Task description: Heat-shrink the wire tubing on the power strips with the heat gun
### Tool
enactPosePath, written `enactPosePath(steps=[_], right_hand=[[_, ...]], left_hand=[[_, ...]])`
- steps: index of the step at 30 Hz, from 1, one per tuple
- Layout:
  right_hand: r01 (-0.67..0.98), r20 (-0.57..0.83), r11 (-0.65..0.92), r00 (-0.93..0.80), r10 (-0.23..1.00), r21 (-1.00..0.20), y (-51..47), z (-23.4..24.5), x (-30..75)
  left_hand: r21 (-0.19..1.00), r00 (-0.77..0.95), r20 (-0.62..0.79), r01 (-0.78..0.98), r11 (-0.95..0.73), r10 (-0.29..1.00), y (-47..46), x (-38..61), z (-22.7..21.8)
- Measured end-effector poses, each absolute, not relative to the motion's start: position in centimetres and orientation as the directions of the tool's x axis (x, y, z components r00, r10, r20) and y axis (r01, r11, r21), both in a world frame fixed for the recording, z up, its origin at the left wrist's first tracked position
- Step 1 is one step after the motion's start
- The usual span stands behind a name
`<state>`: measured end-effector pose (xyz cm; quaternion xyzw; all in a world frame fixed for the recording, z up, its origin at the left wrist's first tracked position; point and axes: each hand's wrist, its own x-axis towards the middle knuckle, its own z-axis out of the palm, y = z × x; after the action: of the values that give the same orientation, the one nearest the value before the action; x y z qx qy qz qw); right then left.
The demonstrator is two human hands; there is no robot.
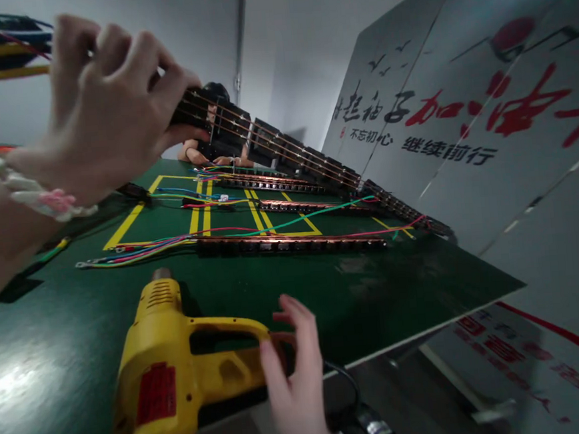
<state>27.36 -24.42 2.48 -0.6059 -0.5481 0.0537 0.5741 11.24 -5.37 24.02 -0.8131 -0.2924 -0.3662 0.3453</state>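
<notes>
Two hands work far apart here: the left hand [110, 104] is raised and curled shut on the near end of a long black strip [284, 147] with copper lines, which reaches away over the tabletop [376, 297] towards its far end, while the right hand [294, 370] is low, fingers loosely spread, thumb against the rear of the handle of a yellow heat gun [175, 360] without closing round it. Held at one end only, the strip may sag or twist and drag its far part across the other strips [291, 242] and the coloured wires [142, 250] lying below it, snagging them. The heat gun lies right at the near edge of the tabletop, so a careless nudge from the half-open hand might tip it off, and its cord [350, 386] hanging below the edge could pull it the same way. Its nozzle points at the wire bundle, which seems risky if it is hot. Another person's hands [199, 156] rest at the far end, close to the strip's path. Bare green surface lies between the gun and the nearest strip; to the right the tabletop ends just before a lettered board [486, 114].
</notes>
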Motion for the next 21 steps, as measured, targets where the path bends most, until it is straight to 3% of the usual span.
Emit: enactPosePath(steps=[2,3,4,6,13,19,21], right_hand=[[0.460,0.556,0.319,0.610,0.564,-0.829,-24.0,4.3,30.7],[0.375,0.531,0.399,0.736,0.421,-0.837,-23.7,5.3,33.0],[0.278,0.452,0.494,0.849,0.275,-0.824,-23.2,6.3,35.6],[0.096,0.232,0.559,0.957,0.177,-0.823,-22.0,8.1,41.4],[-0.157,-0.058,0.526,0.978,0.200,-0.836,-15.5,10.0,56.9],[-0.214,-0.067,0.531,0.957,0.282,-0.820,-12.3,8.1,60.5],[-0.231,-0.060,0.523,0.945,0.322,-0.821,-11.6,7.2,60.9]], left_hand=[[-0.340,0.551,0.803,0.737,-0.584,0.226,-6.1,10.7,23.7],[-0.337,0.547,0.804,0.742,-0.580,0.232,-6.4,10.5,23.6],[-0.335,0.544,0.804,0.748,-0.573,0.241,-6.5,10.3,23.5],[-0.335,0.538,0.803,0.763,-0.553,0.256,-6.8,10.0,23.4],[-0.206,0.465,0.810,0.796,-0.569,0.357,-7.5,9.1,22.2],[-0.155,0.429,0.822,0.802,-0.576,0.376,-8.4,9.0,21.1],[-0.067,0.399,0.794,0.807,-0.586,0.458,-8.3,8.4,20.3]])
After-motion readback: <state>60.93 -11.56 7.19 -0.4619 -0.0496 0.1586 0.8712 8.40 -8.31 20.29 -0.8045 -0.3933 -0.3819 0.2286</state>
